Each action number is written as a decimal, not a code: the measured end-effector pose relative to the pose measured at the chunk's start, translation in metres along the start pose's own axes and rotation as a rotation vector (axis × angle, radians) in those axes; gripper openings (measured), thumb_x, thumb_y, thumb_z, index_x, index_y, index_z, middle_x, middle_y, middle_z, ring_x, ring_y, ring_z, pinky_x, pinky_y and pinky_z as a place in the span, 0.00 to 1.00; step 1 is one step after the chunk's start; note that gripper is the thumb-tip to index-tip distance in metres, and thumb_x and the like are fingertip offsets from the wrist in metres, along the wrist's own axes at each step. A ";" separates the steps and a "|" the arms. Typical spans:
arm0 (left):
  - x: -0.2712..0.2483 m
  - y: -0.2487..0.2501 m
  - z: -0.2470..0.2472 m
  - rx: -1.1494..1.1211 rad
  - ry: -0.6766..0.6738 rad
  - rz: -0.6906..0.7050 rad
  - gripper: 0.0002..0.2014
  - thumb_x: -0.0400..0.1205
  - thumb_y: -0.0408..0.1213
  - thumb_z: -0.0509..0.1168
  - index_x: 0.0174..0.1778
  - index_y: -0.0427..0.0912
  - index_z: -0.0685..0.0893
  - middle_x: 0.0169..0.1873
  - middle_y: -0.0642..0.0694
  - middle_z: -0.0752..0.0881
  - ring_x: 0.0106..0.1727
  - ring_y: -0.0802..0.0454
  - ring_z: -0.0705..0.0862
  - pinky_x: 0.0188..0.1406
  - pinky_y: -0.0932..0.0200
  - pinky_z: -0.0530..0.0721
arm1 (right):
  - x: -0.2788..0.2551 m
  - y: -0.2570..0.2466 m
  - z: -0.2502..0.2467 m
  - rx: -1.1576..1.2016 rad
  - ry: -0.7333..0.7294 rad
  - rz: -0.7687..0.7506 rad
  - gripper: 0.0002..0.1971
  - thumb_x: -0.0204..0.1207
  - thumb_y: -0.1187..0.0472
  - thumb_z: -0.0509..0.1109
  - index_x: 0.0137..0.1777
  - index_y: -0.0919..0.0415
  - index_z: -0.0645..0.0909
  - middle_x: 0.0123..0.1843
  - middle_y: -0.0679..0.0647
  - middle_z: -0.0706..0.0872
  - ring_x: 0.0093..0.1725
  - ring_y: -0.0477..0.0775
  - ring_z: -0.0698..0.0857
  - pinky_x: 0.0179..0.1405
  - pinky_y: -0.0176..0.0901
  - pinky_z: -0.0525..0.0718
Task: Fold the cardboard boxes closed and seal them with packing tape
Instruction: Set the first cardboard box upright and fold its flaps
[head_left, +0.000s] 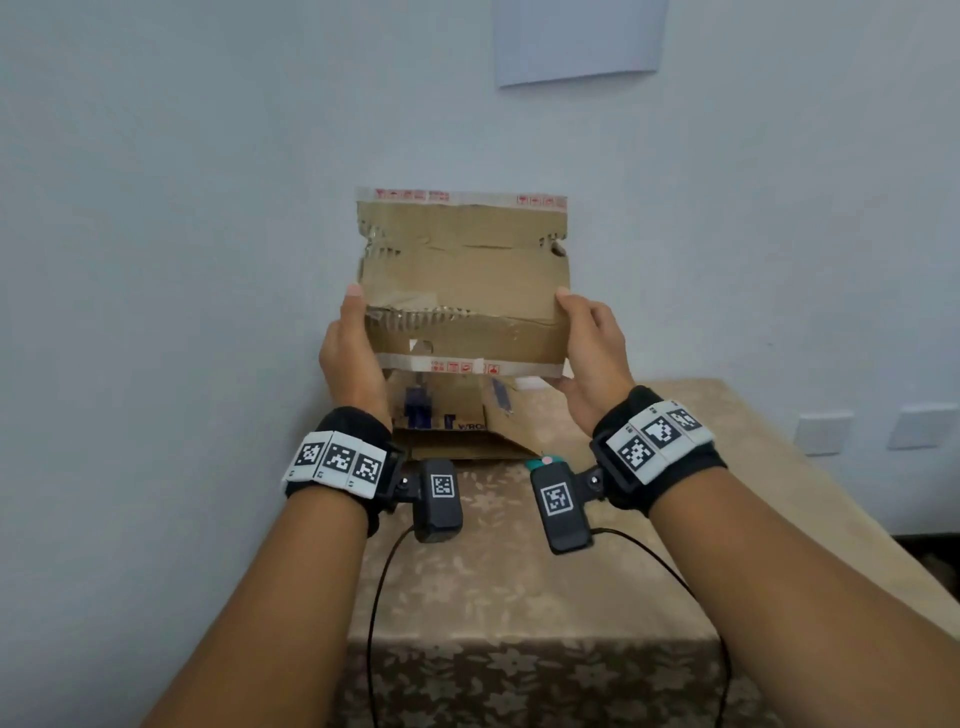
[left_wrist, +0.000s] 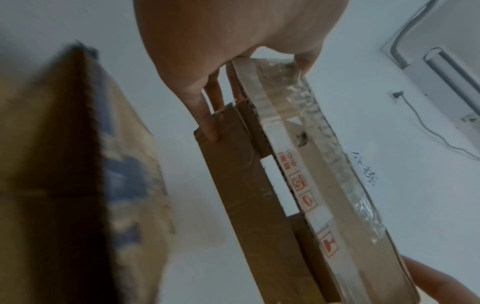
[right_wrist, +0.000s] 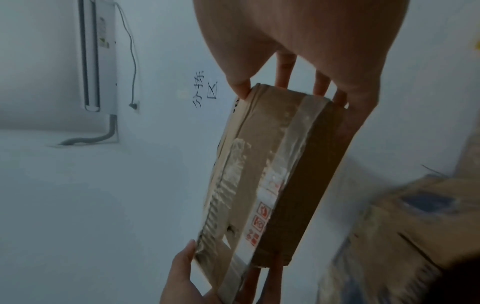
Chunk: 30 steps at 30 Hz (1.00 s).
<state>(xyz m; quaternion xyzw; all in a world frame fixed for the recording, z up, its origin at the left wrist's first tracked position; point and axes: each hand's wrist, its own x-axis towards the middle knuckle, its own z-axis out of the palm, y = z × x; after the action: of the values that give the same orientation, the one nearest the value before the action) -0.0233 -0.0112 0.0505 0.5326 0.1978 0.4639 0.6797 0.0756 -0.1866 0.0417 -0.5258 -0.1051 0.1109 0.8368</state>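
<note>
views: head shows second box (head_left: 447, 415) on table (head_left: 701, 447) below the held one; wrist views show wall unit (right_wrist: 100, 55) and handwriting (right_wrist: 205, 88) on wall
left hand (head_left: 353, 358): grasping flat box (head_left: 462, 280) at its left edge, thumb in front, fingers (left_wrist: 207, 115) behind
right hand (head_left: 592, 353): grasping right edge, thumb (right_wrist: 240, 82) in front, fingers behind
flat box: held upright in air above table, worn brown cardboard, torn surface, white tape with red symbols along top and bottom edges
</note>
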 end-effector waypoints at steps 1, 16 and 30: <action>-0.004 0.001 0.007 -0.030 -0.020 0.010 0.29 0.72 0.68 0.67 0.59 0.50 0.87 0.55 0.47 0.92 0.56 0.48 0.91 0.62 0.38 0.89 | -0.002 -0.008 -0.004 0.012 0.005 -0.009 0.15 0.85 0.44 0.69 0.65 0.51 0.78 0.58 0.48 0.84 0.54 0.49 0.85 0.51 0.54 0.88; -0.069 -0.040 0.136 0.046 -0.323 0.040 0.36 0.68 0.76 0.66 0.58 0.49 0.85 0.55 0.47 0.90 0.58 0.49 0.89 0.64 0.40 0.87 | -0.003 -0.058 -0.129 0.271 0.321 -0.183 0.21 0.78 0.41 0.77 0.62 0.51 0.79 0.59 0.51 0.90 0.60 0.55 0.90 0.56 0.64 0.91; -0.066 -0.105 0.133 0.318 -0.602 -0.011 0.28 0.82 0.49 0.74 0.77 0.48 0.75 0.70 0.49 0.83 0.68 0.56 0.83 0.66 0.56 0.85 | 0.020 -0.009 -0.177 0.219 0.354 -0.008 0.36 0.71 0.27 0.74 0.73 0.47 0.76 0.66 0.53 0.88 0.60 0.57 0.90 0.55 0.58 0.92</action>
<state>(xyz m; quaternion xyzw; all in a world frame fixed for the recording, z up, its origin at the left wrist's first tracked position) 0.0894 -0.1386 -0.0124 0.7437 0.0610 0.2454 0.6188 0.1477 -0.3359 -0.0244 -0.4425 0.0540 0.0241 0.8948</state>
